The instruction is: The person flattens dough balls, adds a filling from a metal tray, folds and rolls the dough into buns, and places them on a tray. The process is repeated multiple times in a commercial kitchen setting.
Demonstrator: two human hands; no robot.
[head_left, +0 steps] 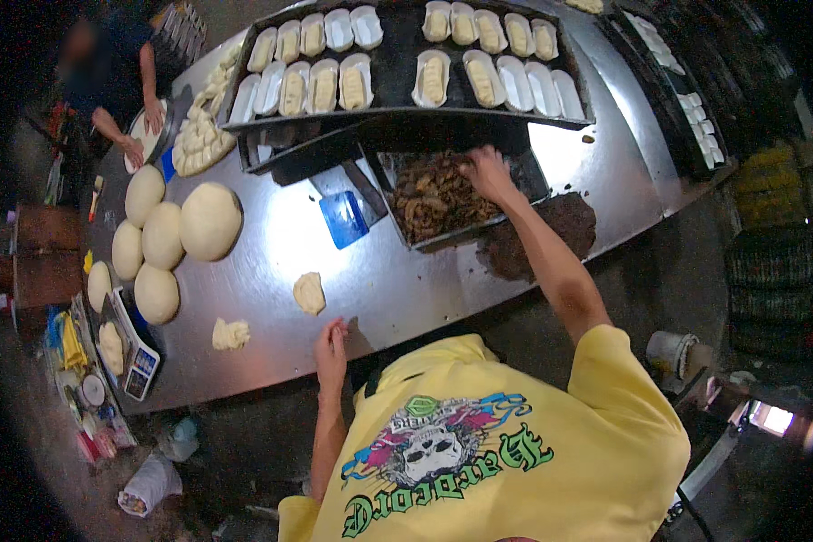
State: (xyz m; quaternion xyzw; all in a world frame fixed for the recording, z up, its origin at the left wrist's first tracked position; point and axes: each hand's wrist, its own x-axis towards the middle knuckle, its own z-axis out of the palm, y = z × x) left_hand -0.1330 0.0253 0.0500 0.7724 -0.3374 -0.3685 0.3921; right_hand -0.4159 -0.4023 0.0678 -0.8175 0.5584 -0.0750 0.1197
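My right hand [490, 173] reaches into a metal tray [524, 188] heaped with a chunky brown filling [429, 194]. Its fingers are bent and apart at the far edge of the heap, partly hard to make out. Low over the table's near edge, my left hand [331, 341] has its fingers loosely bent and holds nothing visible. Just beyond it lies a flattened dough piece [309, 294], with a rougher dough lump [231, 334] farther left. A blue dough scraper [343, 219] rests on the steel table [271, 366] left of the filling.
Baking trays [393, 113] at the back hold white paper cases, many with dough. Large dough balls [211, 221] and a scale [141, 372] stand at left. Beyond, a co-worker's hands [154, 117] press dough. A brown wet patch [542, 235] spreads beside the filling tray.
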